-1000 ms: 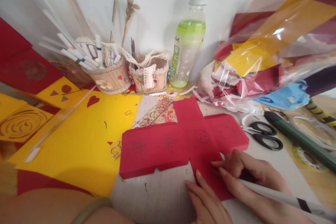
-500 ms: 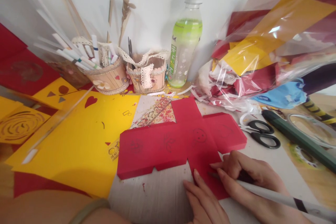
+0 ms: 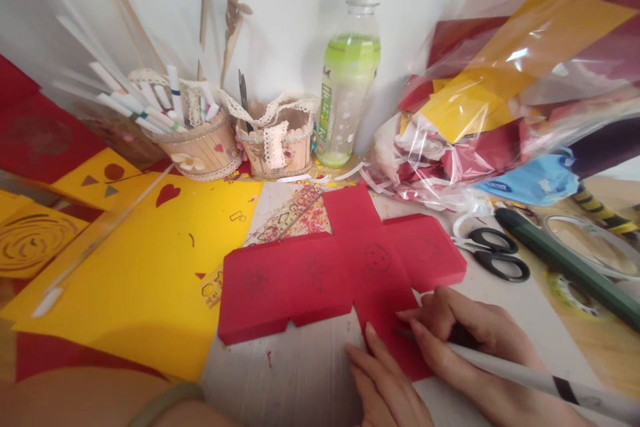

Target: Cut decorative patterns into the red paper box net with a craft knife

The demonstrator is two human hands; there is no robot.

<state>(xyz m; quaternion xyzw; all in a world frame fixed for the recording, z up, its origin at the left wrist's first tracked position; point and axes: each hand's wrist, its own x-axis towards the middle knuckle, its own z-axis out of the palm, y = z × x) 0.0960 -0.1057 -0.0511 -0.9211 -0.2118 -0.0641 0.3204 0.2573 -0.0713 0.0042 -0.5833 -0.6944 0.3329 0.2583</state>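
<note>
A cross-shaped red paper cutout [image 3: 287, 293] with tabbed edges lies before me, bearing faint dark drawings, one of them a smiley face [image 3: 377, 259]. My right hand [image 3: 467, 337] pinches a white pen [image 3: 525, 372] with a black band, its dark tip at the cutout's lower flap. Fingers of my left hand [image 3: 387, 380] are stretched flat at that flap's left edge, holding nothing. Black-handled scissors [image 3: 500, 257] rest to the right of the cutout. A clear stencil ruler [image 3: 285, 220] is partly hidden beneath it.
Yellow paper sheets [image 3: 135, 280] cover the left side. Along the wall stand a cup of markers [image 3: 200, 143], a lace-trimmed cup [image 3: 277, 153] and a green drink bottle [image 3: 350, 80]. A plastic bag of paper [image 3: 475, 107], a green cutter [image 3: 565, 267] and tape [image 3: 575, 297] lie right.
The whole view has shifted slightly, so everything appears a little further left. Both hands keep nearly the same places on the red cutout, the pen still in my right hand.
</note>
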